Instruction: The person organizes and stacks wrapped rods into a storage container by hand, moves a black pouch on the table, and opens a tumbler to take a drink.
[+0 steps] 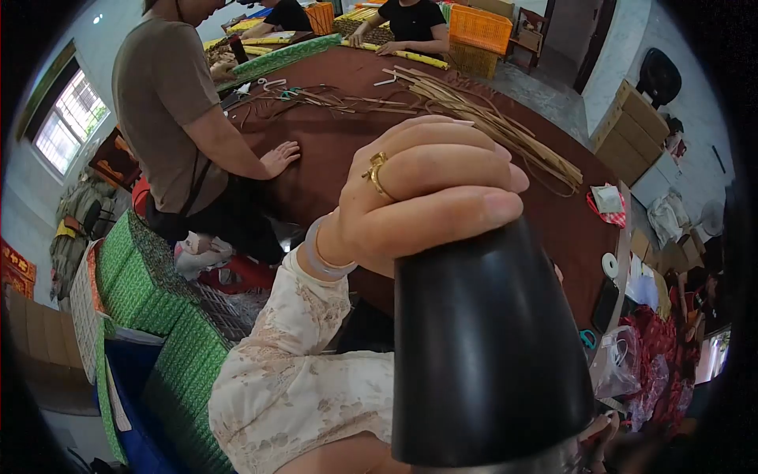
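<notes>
Close to the camera, my left hand (434, 178) is closed over the narrow top of a smooth black tapered object (485, 347), with a gold ring on one finger. The wide end of the object flares downward; what it is cannot be made out. My left arm wears a cream lace sleeve (276, 387). A small skin-coloured bit, perhaps a fingertip of my right hand (559, 273), shows at the object's right edge; the rest is hidden.
Brown strips (489, 118) and scissors (288, 93) lie on the brown-covered table (347, 71). A person (170, 103) leans a hand on it at the left; others work at the far side. Green patterned boxes (142, 276) stand lower left. Cartons (628, 126) are at the right.
</notes>
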The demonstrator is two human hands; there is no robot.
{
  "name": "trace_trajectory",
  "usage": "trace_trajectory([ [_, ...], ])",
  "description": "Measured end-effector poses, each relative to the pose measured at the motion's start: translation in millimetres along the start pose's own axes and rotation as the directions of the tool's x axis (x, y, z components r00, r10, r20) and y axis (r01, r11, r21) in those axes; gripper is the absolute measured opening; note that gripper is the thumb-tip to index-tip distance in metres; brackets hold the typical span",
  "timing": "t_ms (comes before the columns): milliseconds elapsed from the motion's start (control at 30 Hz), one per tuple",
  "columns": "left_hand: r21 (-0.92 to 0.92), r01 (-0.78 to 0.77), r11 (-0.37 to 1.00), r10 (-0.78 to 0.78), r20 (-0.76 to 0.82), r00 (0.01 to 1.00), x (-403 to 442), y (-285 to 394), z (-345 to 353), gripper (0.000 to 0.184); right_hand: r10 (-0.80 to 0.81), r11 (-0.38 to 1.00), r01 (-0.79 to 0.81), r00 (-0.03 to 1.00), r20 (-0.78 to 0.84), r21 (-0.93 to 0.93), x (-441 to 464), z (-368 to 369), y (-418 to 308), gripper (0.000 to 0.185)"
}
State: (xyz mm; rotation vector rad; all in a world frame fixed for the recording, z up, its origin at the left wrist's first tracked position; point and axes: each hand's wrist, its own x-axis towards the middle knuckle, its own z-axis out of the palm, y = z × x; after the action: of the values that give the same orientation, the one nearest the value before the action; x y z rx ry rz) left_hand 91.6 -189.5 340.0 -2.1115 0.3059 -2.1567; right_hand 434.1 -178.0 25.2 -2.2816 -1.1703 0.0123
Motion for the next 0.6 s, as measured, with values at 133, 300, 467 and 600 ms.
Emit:
trace_trajectory([
  [133, 0.026, -0.005, 1.0, 0.004, 0.016, 1.0, 1.6, 0.5, -0.5, 0.028, -0.018, 1.0, 0.018, 1.0, 0.001, 0.007, 2.0, 2.3, 3.0, 0.07],
  [300, 0.042, 0.012, 0.999, -0.012, 0.01, 1.0, 2.4, 2.1, -0.5, 0.027, -0.023, 1.0, 0.023, 1.0, 0.011, -0.006, 1.2, 1.4, 2.2, 0.07],
  [467, 0.058, -0.15, 0.987, 0.148, 0.041, 0.988, 0.9, -12.7, -3.0, 0.026, -0.037, 0.999, 0.037, 0.999, -0.002, 0.009, 1.3, 3.4, 4.3, 0.07],
  [600, 0.069, -0.135, 0.988, 0.137, -0.014, 0.991, 0.9, -8.4, 0.9, 0.025, -0.018, 1.0, 0.018, 1.0, 0.013, 0.019, 0.4, -0.1, 0.9, 0.07],
])
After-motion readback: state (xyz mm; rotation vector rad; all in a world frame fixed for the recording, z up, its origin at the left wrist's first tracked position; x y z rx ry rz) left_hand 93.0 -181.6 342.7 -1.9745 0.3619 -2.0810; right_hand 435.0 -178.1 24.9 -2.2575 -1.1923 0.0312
